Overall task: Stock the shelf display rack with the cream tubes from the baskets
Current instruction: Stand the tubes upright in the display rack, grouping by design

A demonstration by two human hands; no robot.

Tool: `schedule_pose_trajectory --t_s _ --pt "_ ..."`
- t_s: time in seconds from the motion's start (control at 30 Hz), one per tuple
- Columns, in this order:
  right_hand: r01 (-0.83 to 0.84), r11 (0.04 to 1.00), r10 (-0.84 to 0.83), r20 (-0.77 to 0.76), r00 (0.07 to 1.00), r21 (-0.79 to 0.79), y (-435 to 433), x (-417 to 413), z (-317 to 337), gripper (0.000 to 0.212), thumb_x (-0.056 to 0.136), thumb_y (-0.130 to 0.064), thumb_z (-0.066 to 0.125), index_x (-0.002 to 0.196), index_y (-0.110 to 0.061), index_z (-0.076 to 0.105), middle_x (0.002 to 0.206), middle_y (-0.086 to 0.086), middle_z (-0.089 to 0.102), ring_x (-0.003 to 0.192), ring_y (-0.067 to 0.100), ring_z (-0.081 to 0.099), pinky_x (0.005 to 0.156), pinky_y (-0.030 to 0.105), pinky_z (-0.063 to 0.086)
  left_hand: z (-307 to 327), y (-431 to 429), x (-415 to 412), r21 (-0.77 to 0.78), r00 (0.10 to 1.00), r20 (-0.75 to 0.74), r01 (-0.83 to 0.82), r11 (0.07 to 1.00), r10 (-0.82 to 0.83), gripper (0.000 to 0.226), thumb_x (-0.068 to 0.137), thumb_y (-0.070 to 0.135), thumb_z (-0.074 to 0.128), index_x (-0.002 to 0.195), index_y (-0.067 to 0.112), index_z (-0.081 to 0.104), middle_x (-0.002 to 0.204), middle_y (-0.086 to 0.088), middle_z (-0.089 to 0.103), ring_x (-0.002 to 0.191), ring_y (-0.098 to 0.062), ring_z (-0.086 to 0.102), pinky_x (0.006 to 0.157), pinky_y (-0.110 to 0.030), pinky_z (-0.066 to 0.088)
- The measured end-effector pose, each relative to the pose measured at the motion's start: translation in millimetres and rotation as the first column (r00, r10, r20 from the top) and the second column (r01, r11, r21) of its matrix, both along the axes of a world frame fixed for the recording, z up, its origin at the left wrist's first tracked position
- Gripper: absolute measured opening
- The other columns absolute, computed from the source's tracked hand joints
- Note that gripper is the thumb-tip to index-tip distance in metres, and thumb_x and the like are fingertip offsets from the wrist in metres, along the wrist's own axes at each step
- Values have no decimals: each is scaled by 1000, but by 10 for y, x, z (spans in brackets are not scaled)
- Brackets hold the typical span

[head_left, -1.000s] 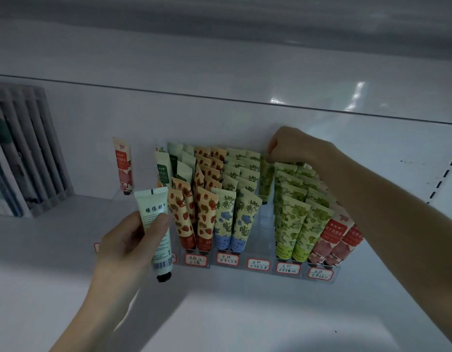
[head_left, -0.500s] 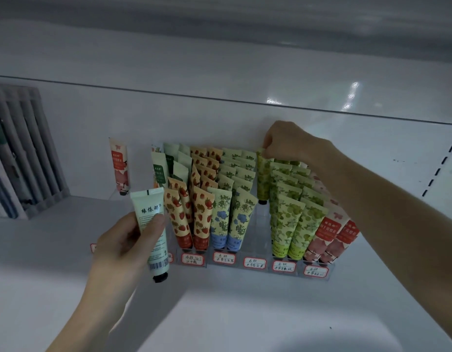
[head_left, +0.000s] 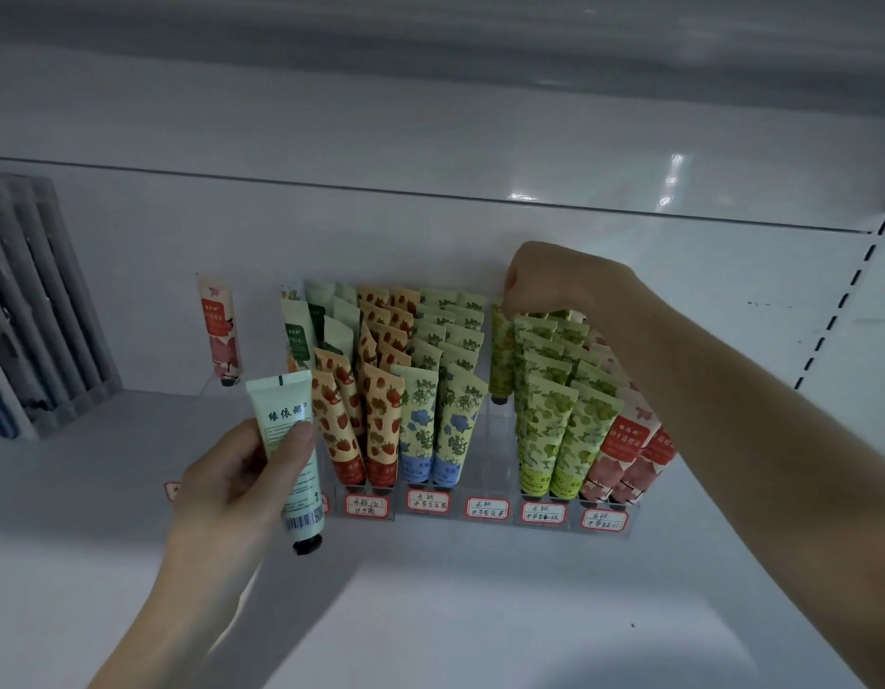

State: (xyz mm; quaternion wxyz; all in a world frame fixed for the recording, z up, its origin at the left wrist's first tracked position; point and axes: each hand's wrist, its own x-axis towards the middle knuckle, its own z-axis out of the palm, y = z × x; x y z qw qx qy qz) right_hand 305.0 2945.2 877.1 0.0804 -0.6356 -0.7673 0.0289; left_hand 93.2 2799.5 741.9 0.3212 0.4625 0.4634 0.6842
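Mint-green and pale, a cream tube (head_left: 286, 440) stands nearly upright in the left hand (head_left: 231, 484), black cap down and crimped end up. The grip is closed round it: the thumb lies across the printed front and the fingers wrap behind. It hangs just in front of the left end of the rack (head_left: 490, 455), above the white shelf (head_left: 82, 489), and is not in any lane.

The rack is clear plastic, stepped, with lanes running back to the shelf wall. From left to right it holds green-and-white tubes (head_left: 301, 330), strawberry tubes (head_left: 375, 420), blue-flower tubes (head_left: 420, 430), then a nearly bare lane, then green-leaf tubes (head_left: 544, 425), and red-and-pink tubes (head_left: 624, 450) at the right end. All lean back with their caps down. Red-edged handwritten labels (head_left: 487, 508) run along the front lip.

The right hand (head_left: 554, 281) reaches over the green-leaf tubes to the back of the nearly bare lane. Its fingers are curled tightly, and the grip pinches the top edge of a yellow-green tube (head_left: 502, 350), which stands alone at the rear of that lane with its cap (head_left: 499, 399) low in the lane. The fingertips themselves are hidden behind the knuckles.

A single pink tube (head_left: 219, 330) stands apart, left of the rack, against the back wall. Further left sits a grey slotted holder (head_left: 47, 300), its contents too dim to make out.
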Motion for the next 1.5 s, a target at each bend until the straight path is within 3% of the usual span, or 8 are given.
schedule_pose_trajectory --t_s 0.3,0.5,0.63,0.73,1.0,1.1,1.3,1.5 --pt "-25 1000 27 -215 976 16 -30 140 -31 29 83 -18 64 103 4 66 85 13 58 70 16 49 63 26 40 -3 -20 -3 3 1000 2 8 1000 -8 9 86 18 57 80 17 64 64 8 66 56 0 60 49 -10 48" --pt "5 964 107 -406 908 265 -55 191 -86 21 87 -13 56 90 5 68 87 15 67 65 13 53 55 18 38 -27 -6 -23 -4 999 -41 14 1000 -14 11 84 23 57 81 14 64 67 5 65 61 -1 57 59 -18 49" --pt "-14 916 196 -416 888 401 -153 155 -78 26 90 -15 51 85 8 62 78 15 59 61 14 48 55 18 36 -7 -26 -2 15 996 -68 59 998 -58 16 80 27 57 77 13 65 64 7 63 61 2 56 58 -14 45" --pt "-38 889 243 -400 884 456 -254 111 -68 28 90 -17 51 82 8 62 81 17 60 68 16 46 55 19 34 35 -62 7 20 989 -107 106 994 -103 23 81 31 55 83 9 63 71 1 66 66 -2 59 66 -25 48" --pt "-71 903 310 -526 792 425 -887 -155 -116 19 91 -18 56 87 -5 69 83 2 69 83 16 65 83 30 52 228 -318 -78 4 955 -180 241 971 -236 26 69 42 56 87 24 63 76 12 70 74 0 62 67 -22 51" --pt "-152 919 349 -575 740 363 -1268 -418 -179 27 93 -22 56 86 1 68 77 2 69 71 11 65 76 25 53 283 -453 -183 -9 927 -216 311 950 -306 23 72 42 66 87 25 65 84 3 70 82 -12 62 77 -38 53" --pt "-225 953 304 -627 717 204 -1958 -1136 -292 46 81 -52 60 83 -7 68 66 7 66 57 12 61 57 29 50 354 -749 -416 87 932 -310 223 971 -186 19 73 23 75 81 28 59 65 24 63 58 6 55 54 -17 48" --pt "-248 961 244 -796 554 122 -2344 -1666 -339 8 85 -9 63 88 -3 68 78 11 69 64 13 66 59 22 55 265 -986 -843 77 905 -419 109 991 -67 36 68 26 81 77 26 45 69 6 49 58 -1 44 52 -19 36"
